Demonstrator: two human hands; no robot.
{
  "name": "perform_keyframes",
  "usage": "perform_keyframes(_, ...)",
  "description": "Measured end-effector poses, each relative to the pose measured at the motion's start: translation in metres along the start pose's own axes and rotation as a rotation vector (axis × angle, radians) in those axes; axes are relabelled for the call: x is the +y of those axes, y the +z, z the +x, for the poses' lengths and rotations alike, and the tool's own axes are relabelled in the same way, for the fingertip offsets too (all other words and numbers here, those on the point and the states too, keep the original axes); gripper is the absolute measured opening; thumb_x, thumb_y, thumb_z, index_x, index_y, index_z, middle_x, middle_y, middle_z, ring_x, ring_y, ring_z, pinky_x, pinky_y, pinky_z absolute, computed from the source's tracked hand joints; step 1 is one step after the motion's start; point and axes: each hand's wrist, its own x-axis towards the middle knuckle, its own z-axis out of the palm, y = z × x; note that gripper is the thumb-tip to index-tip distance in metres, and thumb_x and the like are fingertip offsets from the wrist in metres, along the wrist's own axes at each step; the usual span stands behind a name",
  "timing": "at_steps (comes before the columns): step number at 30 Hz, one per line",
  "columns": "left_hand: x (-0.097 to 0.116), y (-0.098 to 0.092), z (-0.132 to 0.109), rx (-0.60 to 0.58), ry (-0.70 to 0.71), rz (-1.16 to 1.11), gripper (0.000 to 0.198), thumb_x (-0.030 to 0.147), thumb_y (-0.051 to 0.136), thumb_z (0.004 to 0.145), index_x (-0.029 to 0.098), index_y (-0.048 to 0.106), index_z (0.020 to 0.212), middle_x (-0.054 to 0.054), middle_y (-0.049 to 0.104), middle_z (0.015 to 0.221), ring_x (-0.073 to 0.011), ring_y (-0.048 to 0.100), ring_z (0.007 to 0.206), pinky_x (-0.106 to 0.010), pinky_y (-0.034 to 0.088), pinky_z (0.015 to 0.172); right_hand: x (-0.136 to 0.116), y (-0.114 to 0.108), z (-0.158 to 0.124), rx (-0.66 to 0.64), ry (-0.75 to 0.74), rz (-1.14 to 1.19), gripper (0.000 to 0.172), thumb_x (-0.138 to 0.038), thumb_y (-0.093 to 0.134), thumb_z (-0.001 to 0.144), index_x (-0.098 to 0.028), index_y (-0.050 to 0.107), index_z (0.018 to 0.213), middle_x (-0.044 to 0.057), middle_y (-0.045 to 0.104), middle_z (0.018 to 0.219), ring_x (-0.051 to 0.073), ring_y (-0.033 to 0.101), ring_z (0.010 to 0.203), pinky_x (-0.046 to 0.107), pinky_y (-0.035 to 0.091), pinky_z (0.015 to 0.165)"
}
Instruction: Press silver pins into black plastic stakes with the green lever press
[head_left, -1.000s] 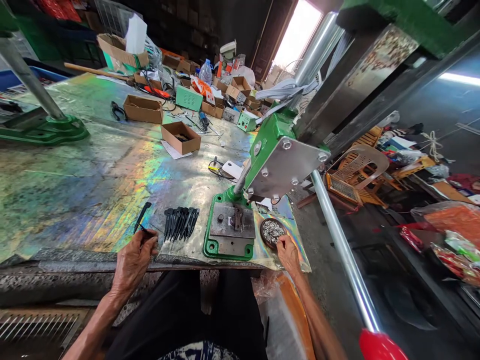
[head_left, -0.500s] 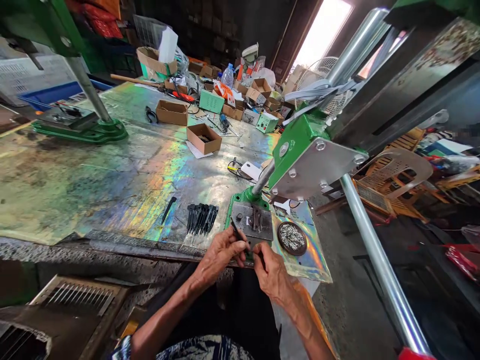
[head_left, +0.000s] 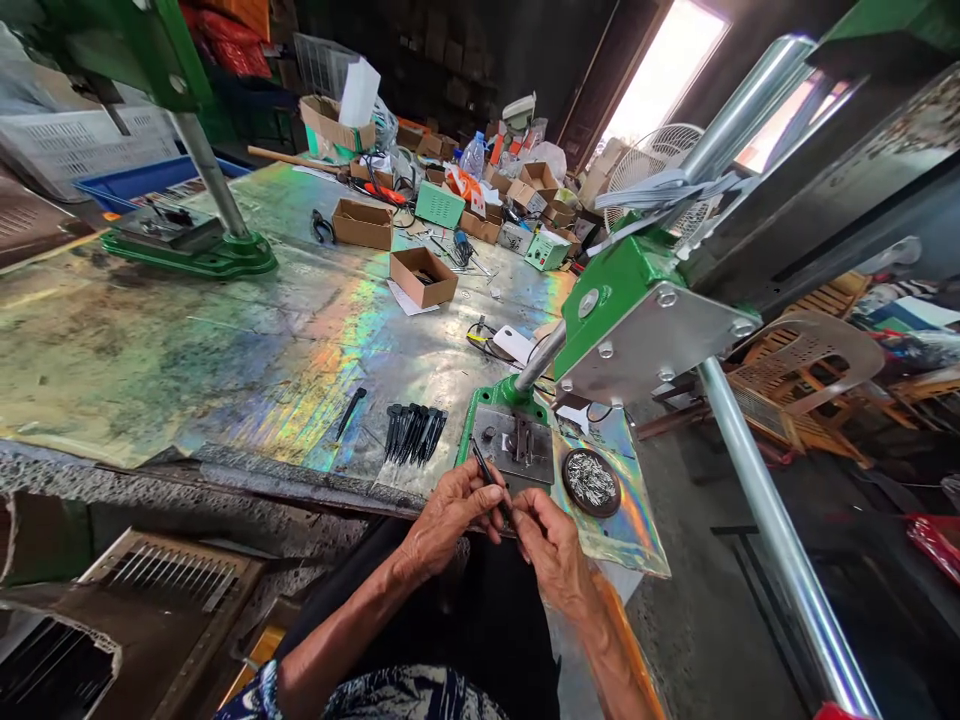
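Observation:
My left hand is closed around a slim black stick-like piece, which slants up out of the fingers. My right hand is pinched at the lower end of this piece; what lies between its fingertips is too small to make out. Just beyond both hands is the steel plate of a green press, with a small dark fixture on it. Left of the plate lies a row of similar black pieces, and a single one rests apart. A round brown dish of small silvery parts stands at the right.
The green press head leans over the work from the right. A second green press stands at far left. An open cardboard box sits mid-table, with boxes, tools and a fan behind. The table's front edge runs before me.
The camera view has shifted slightly, so the table appears further right. My hands have come together, the right fingers now meeting the lower end of the black piece.

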Motion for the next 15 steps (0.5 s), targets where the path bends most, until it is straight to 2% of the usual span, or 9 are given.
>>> perform_keyframes(2,-0.001,0.002,-0.001,-0.006,0.000,-0.005,0.038,0.044,0.069,0.071,0.014,0.052,0.086,-0.003,0.059,0.075,-0.0102,0.054,0.055,-0.023,0.049,0.050,0.002,0.002,0.001,0.023,0.045,0.148,0.024,-0.042,0.048,0.091,-0.020,0.049,0.083,-0.003,0.043,0.061,0.011,0.036,0.049,0.025,0.028,0.045)
perform_keyframes(6,-0.004,0.005,-0.002,0.006,0.004,0.020,0.039,0.044,0.071,0.069,0.013,0.053,0.083,-0.003,0.058,0.071,-0.0100,0.053,0.053,-0.022,0.047,0.046,0.007,0.008,0.005,0.104,0.056,0.327,0.025,-0.041,0.051,0.089,-0.019,0.052,0.080,-0.002,0.045,0.061,0.011,0.037,0.050,0.024,0.028,0.045)
perform_keyframes(12,-0.006,-0.001,-0.001,0.139,-0.014,0.070,0.036,0.042,0.073,0.066,0.012,0.056,0.077,0.001,0.054,0.056,-0.0083,0.049,0.044,-0.020,0.043,0.042,0.005,0.011,0.011,0.203,0.095,0.467,0.025,-0.041,0.061,0.082,-0.018,0.052,0.075,-0.003,0.042,0.060,0.009,0.033,0.048,0.022,0.025,0.043)
perform_keyframes(15,-0.006,-0.006,0.001,0.184,-0.035,0.016,0.037,0.043,0.073,0.066,0.012,0.055,0.076,0.000,0.056,0.057,-0.0085,0.050,0.044,-0.020,0.043,0.042,-0.002,0.012,0.010,0.207,0.128,0.521,0.024,-0.038,0.066,0.078,-0.018,0.052,0.075,-0.004,0.041,0.062,0.008,0.030,0.048,0.020,0.024,0.042)
